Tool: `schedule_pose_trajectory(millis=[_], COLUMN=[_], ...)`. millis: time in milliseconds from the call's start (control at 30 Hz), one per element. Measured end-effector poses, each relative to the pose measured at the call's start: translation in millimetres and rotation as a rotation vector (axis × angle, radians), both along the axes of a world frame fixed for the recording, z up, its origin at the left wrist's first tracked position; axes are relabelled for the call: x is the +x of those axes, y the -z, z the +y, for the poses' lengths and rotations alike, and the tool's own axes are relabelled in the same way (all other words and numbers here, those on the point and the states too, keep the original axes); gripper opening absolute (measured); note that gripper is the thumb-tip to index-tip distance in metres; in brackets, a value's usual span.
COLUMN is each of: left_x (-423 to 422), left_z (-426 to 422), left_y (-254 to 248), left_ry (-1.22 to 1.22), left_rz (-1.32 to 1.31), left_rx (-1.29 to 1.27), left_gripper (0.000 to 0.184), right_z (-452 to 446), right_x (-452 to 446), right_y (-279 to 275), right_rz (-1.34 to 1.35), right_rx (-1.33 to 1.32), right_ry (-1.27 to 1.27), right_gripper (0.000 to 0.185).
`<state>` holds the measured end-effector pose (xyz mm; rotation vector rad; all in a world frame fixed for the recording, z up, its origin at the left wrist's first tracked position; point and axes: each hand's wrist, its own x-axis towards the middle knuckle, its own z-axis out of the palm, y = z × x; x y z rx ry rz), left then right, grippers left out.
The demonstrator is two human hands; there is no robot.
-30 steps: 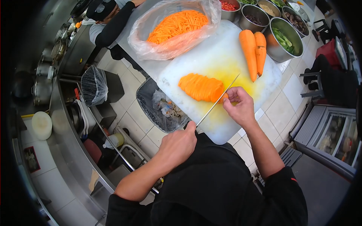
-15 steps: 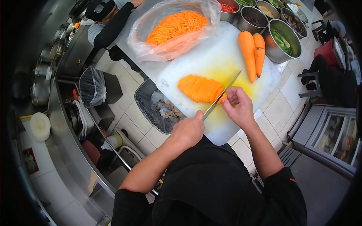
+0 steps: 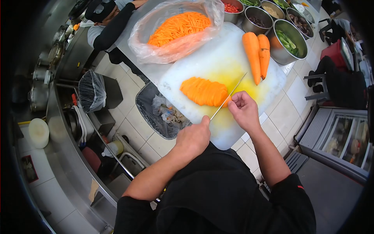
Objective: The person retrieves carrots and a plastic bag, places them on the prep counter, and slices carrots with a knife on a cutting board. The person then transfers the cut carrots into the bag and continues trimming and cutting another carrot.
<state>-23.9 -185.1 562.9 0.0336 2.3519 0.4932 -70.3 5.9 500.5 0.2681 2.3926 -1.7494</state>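
at the sliced carrot (image 3: 202,92), left hand (image 3: 193,138) holds a knife (image 3: 222,104).

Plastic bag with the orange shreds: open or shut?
Open. The plastic bag's mouth gapes wide, with the orange shreds plainly visible inside.

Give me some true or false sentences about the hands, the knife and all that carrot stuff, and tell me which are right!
1. The left hand grips the long thin metal knife. True.
2. Two long tapering orange carrots lie on the white cutting board. True.
3. The right hand rests on those two carrots. False: the right hand is at one end of the sliced orange carrot.
4. The clear plastic bag holds red strips. False: its thin strips are orange.
5. The round silver metal bowl beside the two long carrots holds green pieces. True.
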Motion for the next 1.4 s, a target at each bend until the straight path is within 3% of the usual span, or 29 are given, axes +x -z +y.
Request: schedule_pose_trajectory(millis=[367, 667, 1000, 1200, 1400], left_x=[29, 37, 22, 3, -7], left_z=[-33, -38, -24, -3, -16], left_y=[-56, -64, -43, 1, 8], left_ry=[0.016, 0.042, -0.004, -0.009, -0.042], left_rz=[0.042, 0.055, 0.014, -0.004, -0.051], left_rx=[0.027, 0.036, 0.098, 0.062, 0.129], left_gripper=[0.018, 0.015, 0.021, 0.025, 0.025], right_z=[-1, 0, 1, 1, 1], right_x=[-3, -3, -3, 0, -3], right_y=[1, 1, 2, 5, 0], right_rz=[0.051, 0.089, 0.047, 0.073, 0.287], right_rx=[-0.002, -0.005, -0.024, -0.063, 0.158], right_ry=[-0.04, -0.043, -0.031, -0.026, -0.168], right_gripper=[0.013, 0.013, 0.013, 0.011, 0.014])
